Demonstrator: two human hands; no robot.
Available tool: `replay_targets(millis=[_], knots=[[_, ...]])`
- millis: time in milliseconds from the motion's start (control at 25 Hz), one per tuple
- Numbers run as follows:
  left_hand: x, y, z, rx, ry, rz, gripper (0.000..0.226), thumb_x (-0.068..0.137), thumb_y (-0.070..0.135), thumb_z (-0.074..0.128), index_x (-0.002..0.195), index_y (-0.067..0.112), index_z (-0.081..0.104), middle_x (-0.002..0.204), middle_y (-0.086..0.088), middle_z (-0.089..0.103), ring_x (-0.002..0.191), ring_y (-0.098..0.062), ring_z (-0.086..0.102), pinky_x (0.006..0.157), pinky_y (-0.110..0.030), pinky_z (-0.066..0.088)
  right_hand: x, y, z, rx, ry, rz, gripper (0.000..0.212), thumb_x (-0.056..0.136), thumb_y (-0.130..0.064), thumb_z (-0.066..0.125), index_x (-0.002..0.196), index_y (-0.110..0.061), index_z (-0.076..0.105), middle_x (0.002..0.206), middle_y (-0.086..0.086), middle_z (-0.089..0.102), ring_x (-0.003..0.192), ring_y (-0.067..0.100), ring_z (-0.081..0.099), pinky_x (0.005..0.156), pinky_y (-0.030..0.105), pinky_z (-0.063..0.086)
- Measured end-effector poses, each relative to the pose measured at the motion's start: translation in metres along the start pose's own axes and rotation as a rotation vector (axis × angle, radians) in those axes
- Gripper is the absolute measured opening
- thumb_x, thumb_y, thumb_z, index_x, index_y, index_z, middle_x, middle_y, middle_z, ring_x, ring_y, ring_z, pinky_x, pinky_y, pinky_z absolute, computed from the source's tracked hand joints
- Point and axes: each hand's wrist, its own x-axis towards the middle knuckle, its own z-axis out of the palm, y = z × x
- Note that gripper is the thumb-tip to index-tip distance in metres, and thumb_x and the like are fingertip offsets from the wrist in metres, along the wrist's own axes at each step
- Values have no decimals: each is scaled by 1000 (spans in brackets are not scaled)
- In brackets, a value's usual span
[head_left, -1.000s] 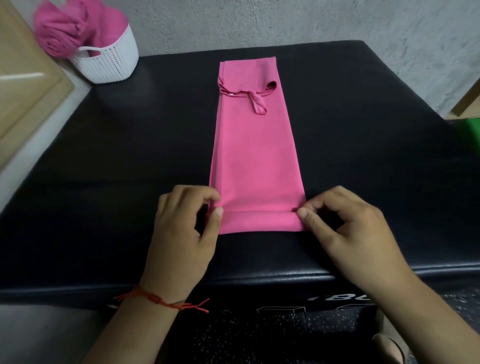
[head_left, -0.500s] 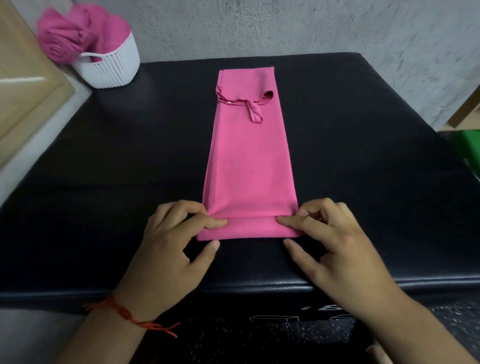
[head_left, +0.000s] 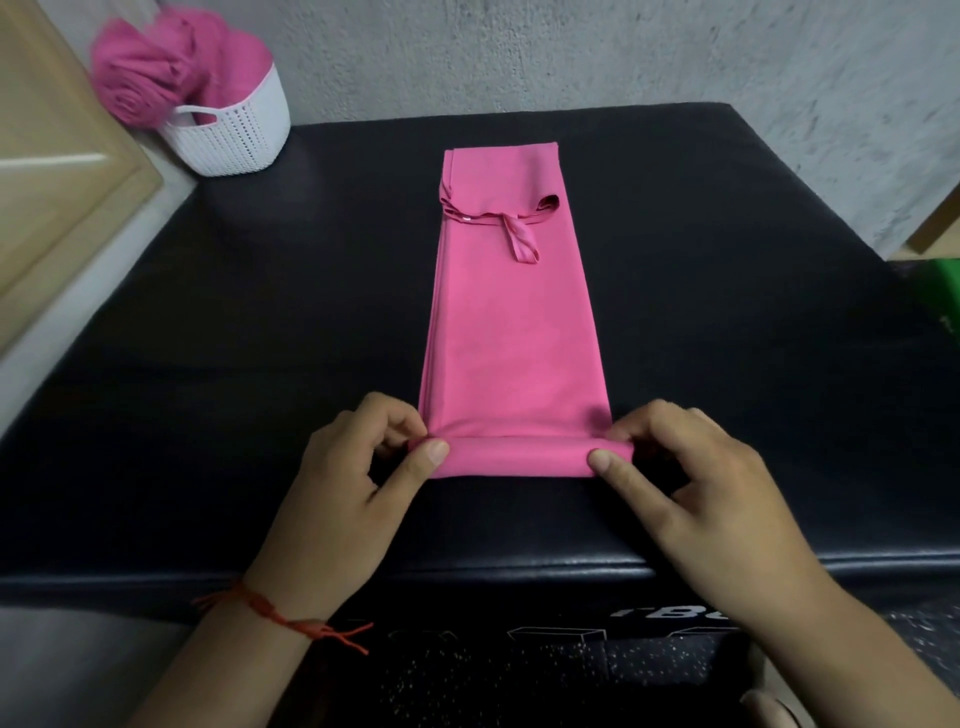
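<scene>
On the black padded surface (head_left: 208, 415), near its front edge, the rolled end of a folded pink garment (head_left: 511, 338) is pinched by the left hand (head_left: 343, 493) and the right hand (head_left: 701, 499). The rest is laid toward the far edge. A white basket (head_left: 234, 140) of pink cloths (head_left: 156, 78) is set by the far left corner.

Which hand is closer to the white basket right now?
Left. The left hand pinches the rolled edge of the pink cloth at its left end, toward the white basket; the right hand pinches its right end, farther off.
</scene>
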Motion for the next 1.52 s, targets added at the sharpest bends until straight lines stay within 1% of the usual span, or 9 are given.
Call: replay_targets(millis=[200,400,560,760,920,1120,1200,1320,1520], knots=[[2,0,4,123,76,57,3,95,34,68,95,33,65,98,17,59,103,-12,56,89,-23,44,6,0,5,101,31,42,8,97,-28,73,91,-33,73,99,-13,63,95,16,66,77,29,49],[-5,0,9,242,76,312,33,97,1,60,104,28,78,108,14,60,110,-14,54,96,-36,47,4,0,5,55,81,-4,11,95,-22,76,102,-30,72,105,-15,62,99,14,66,83,18,48],[-5,-2,3,274,39,342,31,89,10,68,108,32,78,112,19,63,113,-14,57,99,-44,45,-1,2,9,-107,78,-180,16,98,-13,72,108,-24,77,106,-15,60,98,16,59,87,23,45],[-2,-6,-1,235,-40,269,34,89,20,81,116,40,74,118,22,61,119,-13,56,107,-46,43,-1,6,4,-110,18,-159,27,91,-27,80,117,-31,78,116,-20,60,107,16,56,95,18,41],[1,-5,-1,129,-36,148,32,91,32,75,121,44,73,120,23,64,123,-13,57,107,-39,46,2,10,11,-155,18,-103,36,88,-34,82,123,-32,76,117,-20,56,106,15,53,96,26,46],[2,-4,3,59,31,-26,22,90,44,72,111,44,65,109,16,62,108,-1,60,90,-16,45,7,6,10,-148,1,-45,38,95,-47,71,133,-40,71,111,-24,60,103,9,56,93,33,50],[5,-3,3,25,42,-38,18,91,40,72,106,36,64,99,11,67,99,-8,62,81,-9,43,7,5,8,-91,0,-13,33,94,-50,72,126,-44,70,108,-23,65,103,8,59,90,31,50],[4,2,-1,-86,-6,-31,13,93,36,71,99,29,61,85,4,68,86,-18,64,73,-13,45,4,2,2,33,2,75,18,89,-54,75,101,-43,67,96,-17,68,93,11,63,77,24,49],[3,3,1,18,42,-26,5,95,41,66,94,36,65,97,16,63,101,-10,60,81,-7,41,7,1,4,91,61,39,6,92,-38,78,92,-32,77,98,-12,68,97,16,66,84,35,52]])
